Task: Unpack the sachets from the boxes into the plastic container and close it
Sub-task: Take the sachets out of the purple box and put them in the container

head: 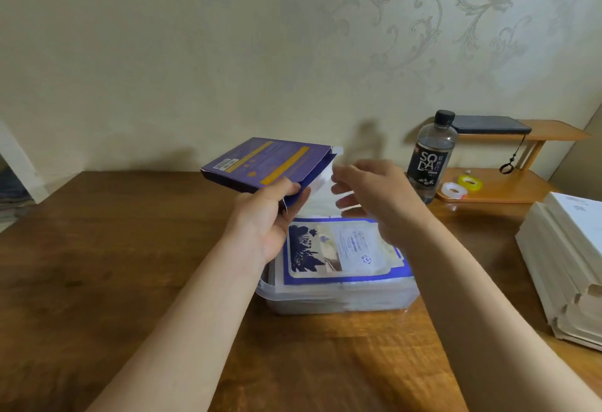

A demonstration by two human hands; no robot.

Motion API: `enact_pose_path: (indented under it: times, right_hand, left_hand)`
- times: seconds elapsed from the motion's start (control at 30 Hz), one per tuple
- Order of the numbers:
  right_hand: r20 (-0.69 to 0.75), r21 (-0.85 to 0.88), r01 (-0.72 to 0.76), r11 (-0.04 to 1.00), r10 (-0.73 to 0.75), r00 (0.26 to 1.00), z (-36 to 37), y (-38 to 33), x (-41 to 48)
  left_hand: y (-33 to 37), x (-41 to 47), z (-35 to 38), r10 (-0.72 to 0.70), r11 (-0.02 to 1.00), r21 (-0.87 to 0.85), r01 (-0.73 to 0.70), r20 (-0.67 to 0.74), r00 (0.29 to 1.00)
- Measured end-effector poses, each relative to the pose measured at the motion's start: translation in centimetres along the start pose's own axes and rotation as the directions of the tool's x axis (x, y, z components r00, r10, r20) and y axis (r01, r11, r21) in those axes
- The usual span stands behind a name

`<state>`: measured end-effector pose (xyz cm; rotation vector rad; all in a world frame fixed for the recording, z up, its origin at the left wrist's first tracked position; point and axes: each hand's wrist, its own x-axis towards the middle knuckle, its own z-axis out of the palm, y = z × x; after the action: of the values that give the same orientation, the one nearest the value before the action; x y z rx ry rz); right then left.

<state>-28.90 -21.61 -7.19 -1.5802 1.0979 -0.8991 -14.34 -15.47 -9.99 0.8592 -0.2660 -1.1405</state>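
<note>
Patterned wallpaper backs a brown wooden table (114, 249), and in the head view the job sits dead centre. The plastic container (342, 302) stands on the table just in front of me with no lid on it, stacked nearly to its rim. The top sachet (342, 249), blue-bordered, lies flat on the pile. Above the container's far left corner I hold the purple box (260, 161) in the air, tilted, with its open end to the right and a flap sticking out.

I judge the box to be light, thin cardboard that crushes easily, so a grip across its near edge suits it. The sachets look flat, floppy and slick. Something pale shows at the box's mouth, probably more of them, and they are best pinched as a bundle by a short edge.

My left hand (270, 216) is clamped on the box's near corner, thumb on top, with the forearm rising from the lower left. My right hand (374, 193) hovers at the open end with its fingers pointing left. It is blurred, so I cannot tell whether it grips anything. The hands are near each other but not touching.

Off to the right are a soda bottle (430, 157), tape rolls (454, 189) and white boxes (570, 262).
</note>
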Motion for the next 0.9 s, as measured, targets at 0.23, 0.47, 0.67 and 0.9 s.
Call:
enact_pose_path:
  times: [0.23,0.47,0.67,0.9]
  right_hand:
    - [0.059,0.133,-0.184,0.974,0.177,0.982,2.2,0.2,0.7]
    - [0.062,0.264,-0.287,0.921,0.280,0.958,2.1,-0.2,1.0]
    - [0.015,0.275,-0.285,0.918,0.292,0.956,1.5,-0.5,0.7]
    - [-0.120,0.044,-0.114,0.992,0.119,0.986,-0.5,-0.6,0.4]
  left_hand:
    - [-0.7,0.2,-0.1,0.085,0.990,0.115,-0.085,0.004,0.996]
    - [-0.7,0.9,-0.4,0.126,0.981,0.160,-0.114,-0.065,0.990]
    - [-0.2,0.7,-0.6,0.163,0.976,0.156,-0.151,-0.068,0.984]
    - [0.7,1.1,-1.2,0.135,0.980,0.167,-0.109,-0.151,0.979]
